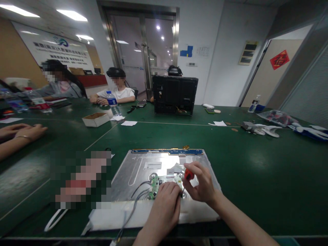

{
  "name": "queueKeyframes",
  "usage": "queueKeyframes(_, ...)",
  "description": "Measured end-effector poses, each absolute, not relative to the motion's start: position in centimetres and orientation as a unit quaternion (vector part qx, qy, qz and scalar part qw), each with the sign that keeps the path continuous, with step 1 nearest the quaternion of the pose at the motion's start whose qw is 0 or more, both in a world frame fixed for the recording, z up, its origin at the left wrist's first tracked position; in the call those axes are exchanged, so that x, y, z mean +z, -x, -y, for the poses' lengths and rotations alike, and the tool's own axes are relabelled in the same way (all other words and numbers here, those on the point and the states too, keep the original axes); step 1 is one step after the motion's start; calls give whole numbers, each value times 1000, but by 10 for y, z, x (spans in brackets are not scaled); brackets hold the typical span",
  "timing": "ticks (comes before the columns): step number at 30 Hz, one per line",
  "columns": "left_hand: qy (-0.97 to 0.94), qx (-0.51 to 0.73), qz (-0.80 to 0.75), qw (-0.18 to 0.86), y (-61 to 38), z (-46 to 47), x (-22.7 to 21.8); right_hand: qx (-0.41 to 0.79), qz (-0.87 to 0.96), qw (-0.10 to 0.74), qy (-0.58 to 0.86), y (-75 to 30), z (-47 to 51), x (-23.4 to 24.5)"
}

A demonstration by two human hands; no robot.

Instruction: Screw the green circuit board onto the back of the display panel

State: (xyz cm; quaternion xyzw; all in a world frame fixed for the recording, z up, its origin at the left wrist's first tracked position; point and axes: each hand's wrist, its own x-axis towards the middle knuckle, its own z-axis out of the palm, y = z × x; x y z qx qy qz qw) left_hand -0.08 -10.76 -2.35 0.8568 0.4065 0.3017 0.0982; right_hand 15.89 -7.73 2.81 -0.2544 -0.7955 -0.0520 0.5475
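A silver metal display panel (138, 171) lies face down on the green table (256, 177) in front of me. A small green circuit board (155, 186) with grey cables (139, 191) sits on its back. My left hand (165, 206) rests on the board's right part, fingers curled down on it. My right hand (201, 186) is closed round a red-handled screwdriver (189, 175), whose tip points down at the panel beside the board. A blue strip board (166, 151) runs along the panel's far edge.
A black monitor back (174, 94) stands upright at mid table. A cardboard box (95, 119), a water bottle (112, 103) and paper slips lie further left. Other people sit at the far left; another person's hands (23, 131) rest on the left. Parts lie at right (263, 130).
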Motion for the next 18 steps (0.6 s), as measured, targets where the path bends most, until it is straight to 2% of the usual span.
queueKeyframes(4,-855,303,-408,100,1,107,-25,-65,793,549,257,-159,76,25)
queueKeyframes(11,-858,294,-407,105,0,108,-21,-11,812,533,236,-161,81,34)
queueKeyframes(18,-856,301,-408,100,0,107,-26,-48,793,555,245,-159,77,28)
